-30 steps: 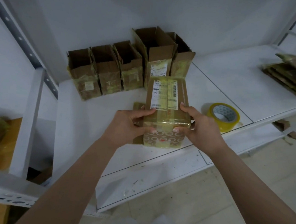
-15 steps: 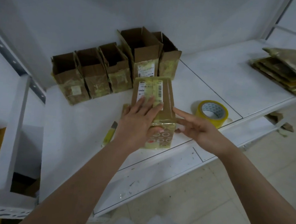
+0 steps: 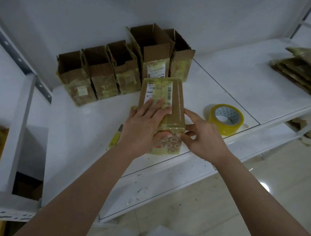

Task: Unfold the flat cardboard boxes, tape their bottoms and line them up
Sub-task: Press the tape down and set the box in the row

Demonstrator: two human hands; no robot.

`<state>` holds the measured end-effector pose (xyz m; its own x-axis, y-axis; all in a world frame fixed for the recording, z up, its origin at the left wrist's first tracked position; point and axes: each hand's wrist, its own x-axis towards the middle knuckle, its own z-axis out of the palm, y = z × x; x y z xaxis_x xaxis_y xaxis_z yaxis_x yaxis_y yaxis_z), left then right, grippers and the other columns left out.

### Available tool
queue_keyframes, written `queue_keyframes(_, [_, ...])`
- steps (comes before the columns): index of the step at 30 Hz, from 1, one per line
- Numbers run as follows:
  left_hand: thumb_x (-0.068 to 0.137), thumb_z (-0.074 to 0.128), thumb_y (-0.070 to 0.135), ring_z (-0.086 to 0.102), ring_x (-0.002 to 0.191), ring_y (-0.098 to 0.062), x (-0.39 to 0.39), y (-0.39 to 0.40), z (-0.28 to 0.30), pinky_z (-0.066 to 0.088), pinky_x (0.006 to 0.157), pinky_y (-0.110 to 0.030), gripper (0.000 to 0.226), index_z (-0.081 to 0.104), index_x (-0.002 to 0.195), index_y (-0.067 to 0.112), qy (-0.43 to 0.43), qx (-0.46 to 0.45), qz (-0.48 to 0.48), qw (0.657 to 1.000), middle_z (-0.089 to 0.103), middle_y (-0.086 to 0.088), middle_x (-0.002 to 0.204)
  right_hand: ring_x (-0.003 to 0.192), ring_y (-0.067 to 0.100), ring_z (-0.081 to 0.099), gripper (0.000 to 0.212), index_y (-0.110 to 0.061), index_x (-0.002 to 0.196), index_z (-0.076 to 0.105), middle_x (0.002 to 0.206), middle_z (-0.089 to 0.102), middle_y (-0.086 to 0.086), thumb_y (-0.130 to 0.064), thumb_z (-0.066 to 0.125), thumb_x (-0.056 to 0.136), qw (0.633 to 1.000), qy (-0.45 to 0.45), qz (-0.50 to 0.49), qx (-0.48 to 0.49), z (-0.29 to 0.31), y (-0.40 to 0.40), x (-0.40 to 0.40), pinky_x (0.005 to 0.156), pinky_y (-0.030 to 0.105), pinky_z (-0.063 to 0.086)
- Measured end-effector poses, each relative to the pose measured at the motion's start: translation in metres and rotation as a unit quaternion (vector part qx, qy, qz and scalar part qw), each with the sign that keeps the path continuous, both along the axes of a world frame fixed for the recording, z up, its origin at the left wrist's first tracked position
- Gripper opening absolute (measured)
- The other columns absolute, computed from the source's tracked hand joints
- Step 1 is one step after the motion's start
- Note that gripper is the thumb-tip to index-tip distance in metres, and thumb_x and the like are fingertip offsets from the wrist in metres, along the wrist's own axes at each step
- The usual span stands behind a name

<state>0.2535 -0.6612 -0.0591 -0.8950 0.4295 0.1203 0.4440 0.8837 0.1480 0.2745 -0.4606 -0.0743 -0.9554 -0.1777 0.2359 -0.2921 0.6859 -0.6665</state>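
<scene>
Box [image 3: 168, 102] lies near the table's [image 3: 230, 83] front edge under the flat, spread left hand [image 3: 142, 124]; the right hand [image 3: 203, 137], fingers apart, touches its side. Behind stand five open boxes [image 3: 125, 65]. One tape roll [image 3: 225, 119] sits right; flat cardboard stack [image 3: 307, 71] is cut off.

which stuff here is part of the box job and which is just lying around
Job:
box under the left hand, right hand at its side
five open boxes in a row
tape roll
flat boxes

Lying about:
yellow thing beside the box, unclear
scraps under the shelf
</scene>
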Motion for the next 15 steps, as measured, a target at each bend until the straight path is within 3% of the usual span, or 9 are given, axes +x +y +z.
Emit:
queue_keyframes(2, [0.091,0.042,0.061,0.003,0.151,-0.019,0.001,0.000,-0.001,0.020,0.117,-0.051,0.071,0.019,0.153,0.034,0.000,0.002,-0.001,1.000,0.008,0.009,0.163,0.084,0.012,0.073,0.084,-0.035,0.152,0.026,0.107,0.075,0.002,-0.024,0.074,0.084,0.999,0.001,0.042,0.002,0.003,0.005,0.000,0.081,0.036,0.058])
queue_keyframes(4, [0.091,0.042,0.061,0.004,0.151,-0.020,0.001,0.001,-0.001,0.020,0.117,-0.052,0.071,0.020,0.153,0.033,0.002,0.006,-0.003,1.000,0.009,0.008,0.163,0.082,0.017,0.073,0.074,-0.041,0.147,0.029,0.104,0.076,0.003,-0.033,0.072,0.087,0.997,0.035,0.057,0.026,0.003,0.006,0.000,0.076,0.037,0.058])
queue_keyframes(6, [0.091,0.042,0.060,0.005,0.151,-0.020,0.000,0.001,-0.002,0.021,0.117,-0.052,0.071,0.021,0.153,0.032,-0.001,0.008,-0.003,1.000,0.009,0.008,0.163,0.068,0.025,0.070,0.059,-0.041,0.140,0.033,0.088,0.076,0.009,-0.039,0.065,0.090,0.995,0.079,0.034,0.054,0.001,0.003,-0.002,0.066,0.040,0.055])
queue_keyframes(9, [0.092,0.044,0.059,0.005,0.150,-0.020,-0.002,0.001,-0.002,0.021,0.117,-0.052,0.071,0.020,0.153,0.032,-0.002,0.001,-0.001,1.000,0.008,0.008,0.163,0.057,0.029,0.062,0.055,-0.041,0.138,0.031,0.071,0.072,0.010,-0.038,0.062,0.092,0.992,0.096,0.021,0.073,-0.002,-0.001,-0.001,0.058,0.038,0.052])
queue_keyframes(10, [0.092,0.044,0.059,0.004,0.150,-0.020,-0.002,0.001,-0.001,0.021,0.117,-0.052,0.071,0.019,0.153,0.032,-0.002,0.001,-0.002,1.000,0.008,0.008,0.163,0.062,0.027,0.065,0.055,-0.043,0.138,0.030,0.074,0.073,0.009,-0.040,0.061,0.093,0.993,0.085,0.027,0.076,-0.001,0.001,-0.001,0.059,0.037,0.052])
queue_keyframes(12, [0.091,0.045,0.060,0.004,0.150,-0.019,-0.001,0.000,-0.001,0.021,0.117,-0.051,0.074,0.018,0.153,0.032,-0.006,0.002,-0.006,1.000,0.007,0.008,0.163,0.084,0.022,0.072,0.053,-0.046,0.138,0.032,0.102,0.076,0.006,-0.052,0.055,0.090,0.994,0.068,0.041,0.080,0.004,0.006,-0.003,0.066,0.034,0.055])
queue_keyframes(14, [0.089,0.042,0.063,0.003,0.151,-0.020,0.000,-0.002,-0.001,0.020,0.117,-0.052,0.076,0.017,0.154,0.031,-0.010,0.006,-0.012,1.000,0.007,0.008,0.163,0.106,0.024,0.069,0.056,-0.043,0.140,0.039,0.133,0.062,0.007,-0.059,0.050,0.087,0.992,0.083,0.041,0.088,0.009,0.006,-0.003,0.074,0.039,0.058])
queue_keyframes(15, [0.090,0.038,0.064,0.002,0.151,-0.019,0.000,-0.002,-0.001,0.019,0.117,-0.052,0.076,0.017,0.154,0.031,-0.013,0.008,-0.011,1.000,0.007,0.008,0.163,0.107,0.028,0.068,0.054,-0.037,0.140,0.045,0.139,0.057,0.010,-0.054,0.053,0.089,0.989,0.107,0.033,0.093,0.008,0.003,-0.002,0.074,0.042,0.059])
